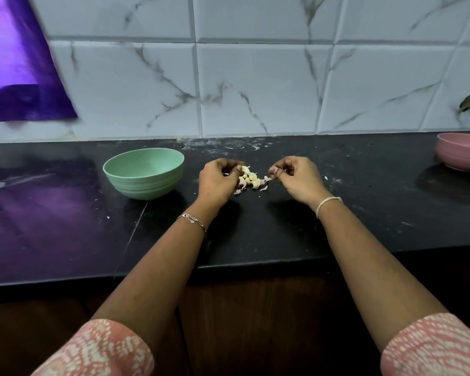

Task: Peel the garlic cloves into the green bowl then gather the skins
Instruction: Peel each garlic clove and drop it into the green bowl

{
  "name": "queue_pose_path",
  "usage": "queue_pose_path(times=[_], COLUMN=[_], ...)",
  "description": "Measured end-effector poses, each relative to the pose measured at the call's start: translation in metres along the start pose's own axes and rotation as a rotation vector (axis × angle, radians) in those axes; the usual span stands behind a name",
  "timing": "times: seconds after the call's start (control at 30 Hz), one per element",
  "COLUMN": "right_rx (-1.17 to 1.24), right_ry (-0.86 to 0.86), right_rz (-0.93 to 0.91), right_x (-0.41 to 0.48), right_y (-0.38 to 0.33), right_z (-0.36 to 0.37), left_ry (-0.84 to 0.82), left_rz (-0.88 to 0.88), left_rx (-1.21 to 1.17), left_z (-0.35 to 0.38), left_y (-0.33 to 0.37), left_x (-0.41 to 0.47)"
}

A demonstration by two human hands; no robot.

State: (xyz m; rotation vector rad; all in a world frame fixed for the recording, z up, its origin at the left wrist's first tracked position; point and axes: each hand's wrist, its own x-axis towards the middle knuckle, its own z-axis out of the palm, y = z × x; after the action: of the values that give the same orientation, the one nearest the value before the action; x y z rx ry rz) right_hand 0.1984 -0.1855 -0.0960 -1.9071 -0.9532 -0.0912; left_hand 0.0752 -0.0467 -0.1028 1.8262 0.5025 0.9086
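A green bowl (143, 173) stands on the black counter (255, 229), left of centre, and its inside looks empty. Just right of it lies a small pile of garlic cloves and loose skins (251, 179). My left hand (217, 180) is at the pile's left edge, fingers curled around a pale garlic clove. My right hand (296, 177) is at the pile's right edge with thumb and fingertips pinched together on what looks like a scrap of skin. The hands are about a hand's width apart.
A pink bowl (461, 154) stands at the far right near the tiled wall (255, 77). A purple sheet (19, 71) hangs on the wall at the left. Small white flecks are scattered across the counter. The counter's front edge runs below my forearms.
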Motion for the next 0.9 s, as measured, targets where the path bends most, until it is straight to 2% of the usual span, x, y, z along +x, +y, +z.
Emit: queue_pose_path(times=[0.2,0.33,0.63,0.9], right_rx=[0.112,-0.022,0.033,0.004], right_ry=[-0.178,-0.125,-0.090,-0.050], right_rz=[-0.098,-0.172,-0.160,-0.144], right_x=[-0.007,-0.005,-0.007,-0.005], right_y=[-0.006,-0.005,-0.008,-0.007], right_z=[0.009,0.012,0.011,0.008], left_ry=[-0.108,-0.134,-0.129,-0.210], left_rz=[-0.035,-0.027,0.015,-0.007], left_rx=[-0.088,-0.084,-0.036,-0.217], left_z=[0.002,0.002,0.002,0.001], left_y=[0.001,0.002,0.002,0.004], left_x=[-0.004,-0.004,-0.004,-0.007])
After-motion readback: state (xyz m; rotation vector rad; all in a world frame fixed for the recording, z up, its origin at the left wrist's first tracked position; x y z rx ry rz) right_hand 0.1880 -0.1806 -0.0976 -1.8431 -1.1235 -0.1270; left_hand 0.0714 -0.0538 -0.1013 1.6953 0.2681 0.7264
